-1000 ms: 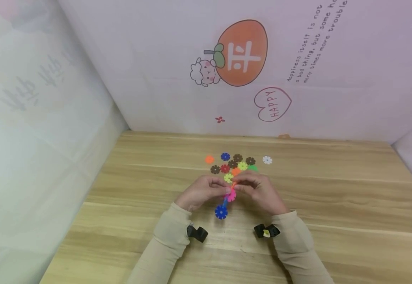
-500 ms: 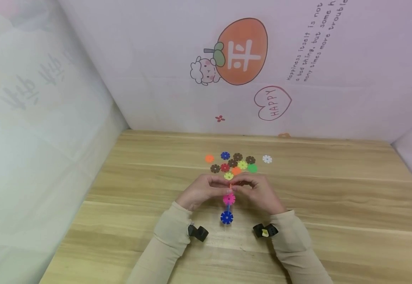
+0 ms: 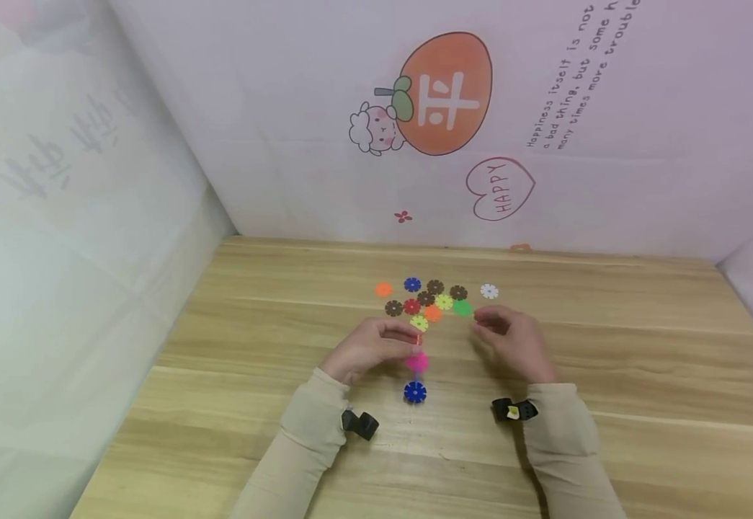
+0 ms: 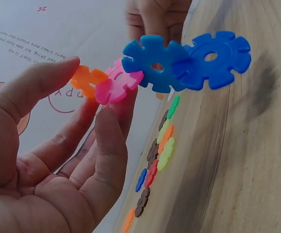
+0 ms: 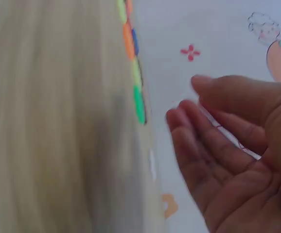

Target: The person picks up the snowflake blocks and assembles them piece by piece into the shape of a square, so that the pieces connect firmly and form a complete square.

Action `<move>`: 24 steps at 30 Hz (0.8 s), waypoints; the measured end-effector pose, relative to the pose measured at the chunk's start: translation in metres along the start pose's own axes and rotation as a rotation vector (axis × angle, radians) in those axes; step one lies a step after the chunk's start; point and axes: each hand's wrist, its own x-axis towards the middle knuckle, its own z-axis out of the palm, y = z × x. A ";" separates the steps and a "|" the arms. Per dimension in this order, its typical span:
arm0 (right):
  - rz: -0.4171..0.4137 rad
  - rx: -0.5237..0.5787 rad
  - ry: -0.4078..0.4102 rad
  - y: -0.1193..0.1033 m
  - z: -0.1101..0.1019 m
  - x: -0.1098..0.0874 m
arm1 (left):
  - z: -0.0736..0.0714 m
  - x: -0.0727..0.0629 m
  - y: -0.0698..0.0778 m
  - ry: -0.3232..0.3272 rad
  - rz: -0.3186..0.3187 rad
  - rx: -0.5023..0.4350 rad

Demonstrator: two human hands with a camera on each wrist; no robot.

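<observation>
My left hand (image 3: 370,351) pinches one end of a chain of interlocking plastic snowflake discs. In the left wrist view the chain runs from an orange disc (image 4: 85,82) through a pink disc (image 4: 103,93) and a lighter blue disc (image 4: 148,56) to a dark blue disc (image 4: 228,73). Fingertips lie at the orange and pink discs, and the blue end sticks out free. My right hand (image 3: 515,344) is apart from the chain, fingers loosely bent with nothing in them. Its fingertips are close to the loose green disc (image 3: 462,308).
Beyond the hands several loose discs lie on the wooden table (image 3: 642,346), among them a red disc (image 3: 411,307), a blue disc (image 3: 412,285) and a yellow disc (image 3: 419,323). A white disc (image 3: 489,291) sits apart at right. Printed cloth (image 3: 285,130) hangs behind.
My right hand has let go of the orange end and moved right, away from the chain. The left hand stays nearly in place, the chain now hanging straighter toward me than one second ago.
</observation>
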 end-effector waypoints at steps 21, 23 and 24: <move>0.067 -0.008 -0.025 0.007 0.014 0.028 | -0.005 0.002 -0.006 -0.002 0.008 0.003; 0.052 -0.022 -0.024 0.006 0.017 0.034 | -0.005 0.003 -0.006 -0.001 0.006 -0.003; 0.042 -0.032 -0.021 0.006 0.018 0.036 | -0.006 0.003 -0.005 0.000 0.003 -0.009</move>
